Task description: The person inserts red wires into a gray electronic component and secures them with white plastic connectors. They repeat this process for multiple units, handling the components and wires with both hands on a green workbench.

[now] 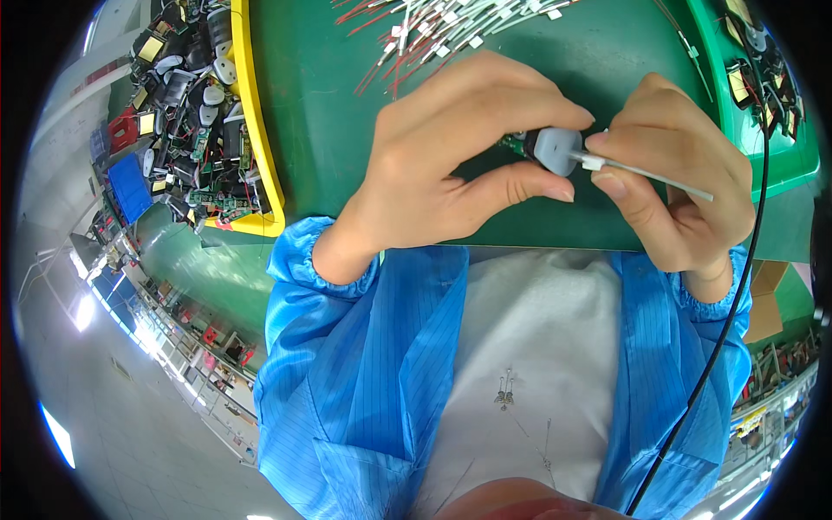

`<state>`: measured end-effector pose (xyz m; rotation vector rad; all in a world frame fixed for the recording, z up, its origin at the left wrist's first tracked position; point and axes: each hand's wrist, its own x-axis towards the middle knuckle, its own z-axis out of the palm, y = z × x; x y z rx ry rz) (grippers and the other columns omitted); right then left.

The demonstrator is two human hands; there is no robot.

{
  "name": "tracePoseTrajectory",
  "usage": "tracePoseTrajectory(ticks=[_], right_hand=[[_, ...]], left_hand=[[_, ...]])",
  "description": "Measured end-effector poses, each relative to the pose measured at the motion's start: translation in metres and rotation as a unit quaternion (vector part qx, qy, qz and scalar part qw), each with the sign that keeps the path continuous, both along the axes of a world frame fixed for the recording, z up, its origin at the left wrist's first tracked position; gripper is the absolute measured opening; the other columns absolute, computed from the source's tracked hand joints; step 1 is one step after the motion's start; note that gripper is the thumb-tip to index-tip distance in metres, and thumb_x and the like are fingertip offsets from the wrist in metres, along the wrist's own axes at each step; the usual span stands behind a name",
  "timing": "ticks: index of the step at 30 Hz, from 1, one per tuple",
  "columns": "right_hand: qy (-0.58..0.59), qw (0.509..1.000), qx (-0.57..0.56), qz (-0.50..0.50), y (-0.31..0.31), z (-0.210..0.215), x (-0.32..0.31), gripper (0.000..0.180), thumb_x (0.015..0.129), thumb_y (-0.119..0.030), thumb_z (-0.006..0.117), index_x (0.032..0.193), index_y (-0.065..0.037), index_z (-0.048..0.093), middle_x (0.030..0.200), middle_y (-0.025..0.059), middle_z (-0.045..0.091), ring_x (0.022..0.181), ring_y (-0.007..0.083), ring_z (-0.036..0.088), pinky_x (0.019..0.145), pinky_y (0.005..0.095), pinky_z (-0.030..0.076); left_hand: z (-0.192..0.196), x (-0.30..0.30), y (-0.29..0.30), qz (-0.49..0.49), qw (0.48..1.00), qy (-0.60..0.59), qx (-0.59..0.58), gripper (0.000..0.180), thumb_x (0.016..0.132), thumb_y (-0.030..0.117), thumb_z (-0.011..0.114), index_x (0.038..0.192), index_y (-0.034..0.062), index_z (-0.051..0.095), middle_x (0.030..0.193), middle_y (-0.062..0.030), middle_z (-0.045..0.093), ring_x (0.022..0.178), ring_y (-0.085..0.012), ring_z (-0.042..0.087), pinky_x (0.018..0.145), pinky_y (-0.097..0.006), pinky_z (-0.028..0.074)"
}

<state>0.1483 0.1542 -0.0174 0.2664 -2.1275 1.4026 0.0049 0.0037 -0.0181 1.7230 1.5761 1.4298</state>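
Note:
Over the green work surface [321, 113], my left hand [433, 152] is closed round a small grey-and-black plastic device [557, 150]. A bit of green circuit board shows at the device's left side, between my fingers. Close by on the right, my right hand [685, 160] pinches a thin whitish cable [667, 180] with thumb and fingertips. A small white tag or connector [593, 162] sits on the cable, and its tip meets the device's right edge. Whether the tip is inserted or only touching, I cannot tell.
Many similar devices and boards fill a yellow-rimmed bin [260, 130] on the left. A pile of red-and-white wires [451, 30] lies at the far middle. On the right stands a green tray [784, 165] with more parts. A black cord [732, 312] runs down the right side.

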Motion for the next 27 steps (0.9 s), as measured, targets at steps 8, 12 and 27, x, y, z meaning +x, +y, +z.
tracePoseTrajectory(ticks=[8, 12, 27], right_hand=[[-0.028, 0.997, -0.061, 0.044, -0.001, -0.004, -0.002, 0.018, 0.073, -0.003, 0.066, 0.087, 0.007, 0.061, 0.073, 0.0151, 0.056, 0.056, 0.0189, 0.043, 0.049, 0.0300, 0.031], [0.009, 0.999, -0.027, 0.034, -0.001, -0.009, -0.005, 0.019, 0.075, -0.006, 0.066, 0.088, 0.007, 0.061, 0.074, 0.0150, 0.056, 0.056, 0.0185, 0.043, 0.049, 0.0301, 0.031], [0.032, 0.999, 0.007, -0.026, -0.007, -0.014, -0.003, 0.019, 0.073, 0.003, 0.066, 0.089, 0.009, 0.059, 0.079, 0.0182, 0.059, 0.058, 0.0212, 0.047, 0.049, 0.0304, 0.033]], left_hand=[[-0.001, -0.003, -0.004, -0.024, 0.999, -0.026, 0.001, 0.049, 0.063, 0.028, 0.077, 0.094, -0.0057, 0.062, 0.087, -0.0144, 0.061, 0.076, -0.0196, 0.057, 0.063, -0.028, 0.046], [-0.002, -0.001, -0.006, -0.019, 0.999, -0.039, -0.012, 0.050, 0.064, 0.027, 0.077, 0.097, -0.0063, 0.059, 0.086, -0.0131, 0.060, 0.074, -0.0183, 0.056, 0.062, -0.027, 0.044], [-0.007, 0.012, -0.008, 0.044, 0.997, -0.051, -0.026, 0.047, 0.070, 0.017, 0.076, 0.105, -0.0067, 0.054, 0.090, -0.0143, 0.058, 0.077, -0.0174, 0.051, 0.067, -0.026, 0.040]])
